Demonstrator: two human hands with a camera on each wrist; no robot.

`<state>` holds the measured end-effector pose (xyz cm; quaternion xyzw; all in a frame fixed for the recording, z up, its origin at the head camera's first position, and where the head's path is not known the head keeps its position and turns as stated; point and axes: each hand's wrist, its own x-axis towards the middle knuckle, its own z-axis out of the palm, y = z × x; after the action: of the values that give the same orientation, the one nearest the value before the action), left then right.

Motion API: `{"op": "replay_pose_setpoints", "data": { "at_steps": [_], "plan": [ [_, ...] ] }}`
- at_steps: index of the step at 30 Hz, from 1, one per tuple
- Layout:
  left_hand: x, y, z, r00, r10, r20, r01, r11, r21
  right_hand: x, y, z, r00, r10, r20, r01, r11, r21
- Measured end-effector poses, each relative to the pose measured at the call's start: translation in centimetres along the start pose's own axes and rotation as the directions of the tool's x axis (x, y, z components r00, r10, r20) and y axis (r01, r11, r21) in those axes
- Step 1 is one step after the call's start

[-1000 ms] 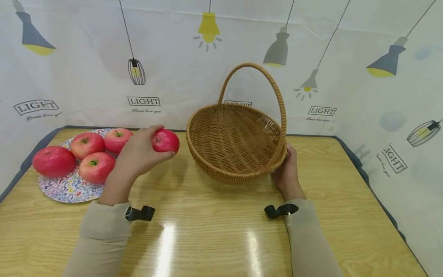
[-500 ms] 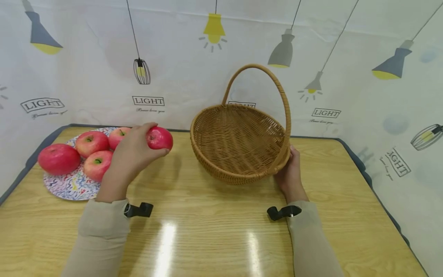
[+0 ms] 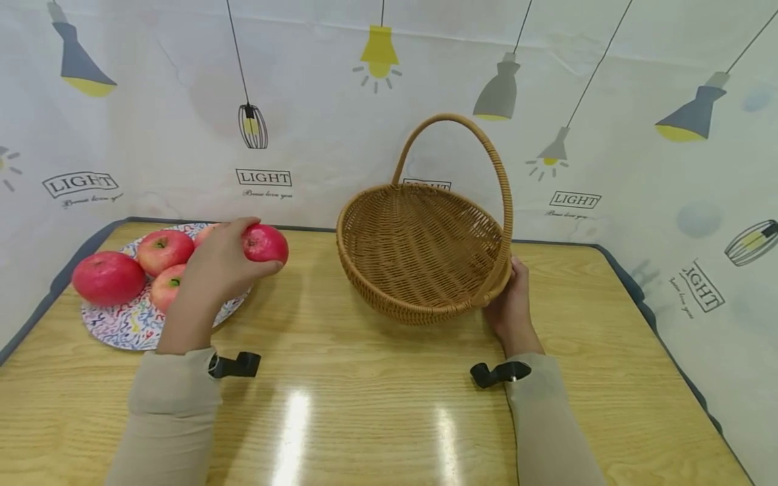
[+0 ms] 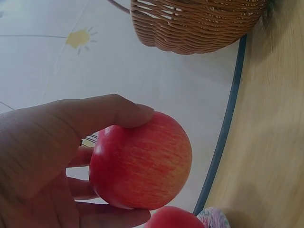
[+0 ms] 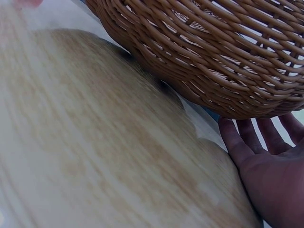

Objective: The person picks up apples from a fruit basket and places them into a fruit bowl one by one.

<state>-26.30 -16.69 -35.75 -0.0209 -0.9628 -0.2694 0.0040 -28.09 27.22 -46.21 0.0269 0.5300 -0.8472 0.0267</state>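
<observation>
My left hand (image 3: pixel 213 270) grips a red apple (image 3: pixel 265 243) between thumb and fingers, beside and above the right part of a patterned plate (image 3: pixel 109 327). In the left wrist view the thumb lies on one side of the apple (image 4: pixel 142 161) and the fingers on the other. Several apples (image 3: pixel 109 278) rest on the plate; one at the back is mostly hidden by my hand. A brown wicker basket (image 3: pixel 425 250) tilts with its opening towards me. My right hand (image 3: pixel 510 304) supports its right side, with straight fingers touching the underside in the right wrist view.
The basket's tall arched handle (image 3: pixel 468 121) rises at the back and right. Behind the wooden table (image 3: pixel 365 405) hangs a pale backdrop (image 3: pixel 316 101) printed with lamps. A dark edge strip (image 3: pixel 632 290) borders the table on the right.
My left hand has moved left with the apple, closer to the plate, and covers more of the back apple. The right hand and basket stay together; the whole head view has shifted slightly.
</observation>
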Motion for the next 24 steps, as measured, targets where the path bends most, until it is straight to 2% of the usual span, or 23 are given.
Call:
{"op": "replay_pose_setpoints", "data": {
  "at_steps": [7,15,24],
  "plan": [
    [0.1,-0.6,-0.2,1.0,-0.014,0.008,0.014,1.0,-0.017,-0.1,-0.1,0.2,1.0,-0.005,-0.012,0.006,0.999,0.032],
    [0.0,-1.2,-0.5,1.0,-0.017,0.015,0.017,0.999,-0.039,-0.1,-0.1,0.1,1.0,-0.009,-0.011,0.009,1.0,0.002],
    [0.0,-1.8,-0.7,0.999,-0.04,0.024,0.04,0.999,-0.009,-0.1,0.0,0.3,1.0,-0.015,-0.015,0.015,1.0,0.017]
  ]
}}
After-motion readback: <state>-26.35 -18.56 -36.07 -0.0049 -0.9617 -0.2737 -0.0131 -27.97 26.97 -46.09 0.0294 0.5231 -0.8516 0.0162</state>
